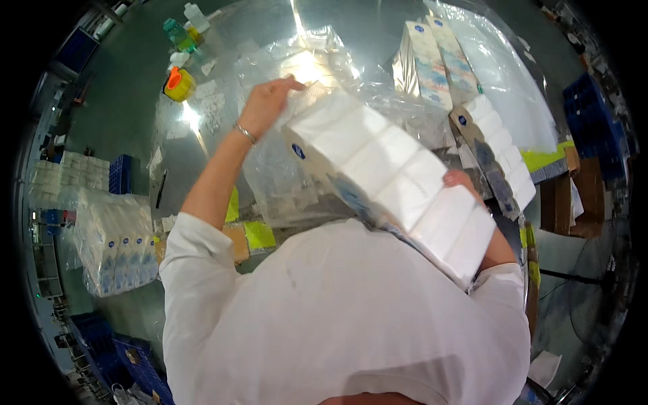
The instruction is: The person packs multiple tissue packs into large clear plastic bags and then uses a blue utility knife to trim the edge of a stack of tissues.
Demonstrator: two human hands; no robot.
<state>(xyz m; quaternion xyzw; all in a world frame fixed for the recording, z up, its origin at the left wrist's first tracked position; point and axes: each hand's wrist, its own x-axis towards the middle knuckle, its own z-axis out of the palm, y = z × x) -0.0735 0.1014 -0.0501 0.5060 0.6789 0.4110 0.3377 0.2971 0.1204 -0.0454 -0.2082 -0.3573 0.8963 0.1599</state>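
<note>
A long bundle of white tissue packs point(398, 179), with a printed side and a blue round mark at one end, lies slantwise in front of my chest. My right hand point(460, 182) grips it, fingers over the far edge and forearm beneath its near right end. A clear plastic bag point(270, 179) is spread crumpled on the table around the bundle's far left end. Beyond that end, my left hand point(266, 100) is closed, its fingertips pinching the edge of the bag. Part of the bag is washed out by glare.
Similar bundles point(499, 155) lie at the right, beside stacked plastic sheets point(513, 74). A yellow and orange tape dispenser point(178, 84) and bottles point(178, 35) stand far left. Bagged packs point(115, 243) sit left of the table point(177, 125); a cardboard box point(574, 202) stands at right.
</note>
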